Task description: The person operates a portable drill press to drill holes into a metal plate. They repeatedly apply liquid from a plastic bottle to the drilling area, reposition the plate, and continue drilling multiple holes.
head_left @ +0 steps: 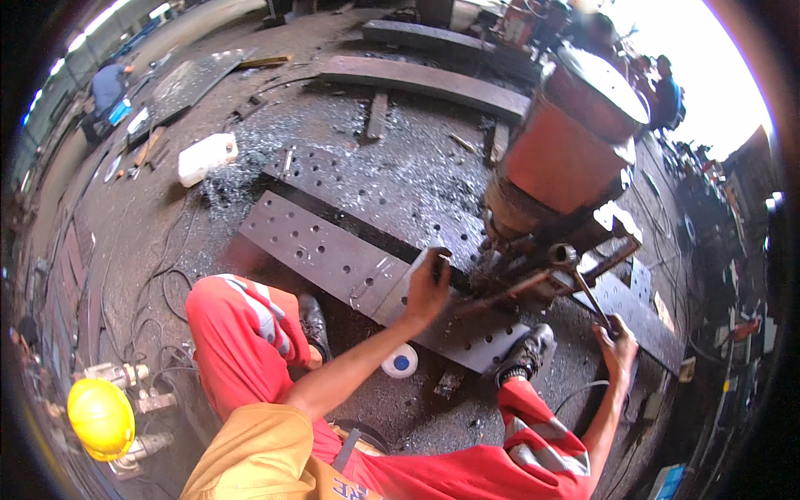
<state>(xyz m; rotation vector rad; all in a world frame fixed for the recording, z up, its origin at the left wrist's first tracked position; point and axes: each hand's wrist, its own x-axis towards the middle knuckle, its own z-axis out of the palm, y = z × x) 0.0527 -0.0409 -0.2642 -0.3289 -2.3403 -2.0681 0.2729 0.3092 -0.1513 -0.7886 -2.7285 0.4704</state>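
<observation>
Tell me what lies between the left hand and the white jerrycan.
In the head view, the near drilled plate takes up most of the stretch from the left hand; beyond it, metal shavings lie scattered up to the white jerrycan.

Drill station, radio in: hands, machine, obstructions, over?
Right hand gripping lever. Left hand above holed plate, grip unclear. Red drill close by left hand. Metal shavings scattered around.
</observation>
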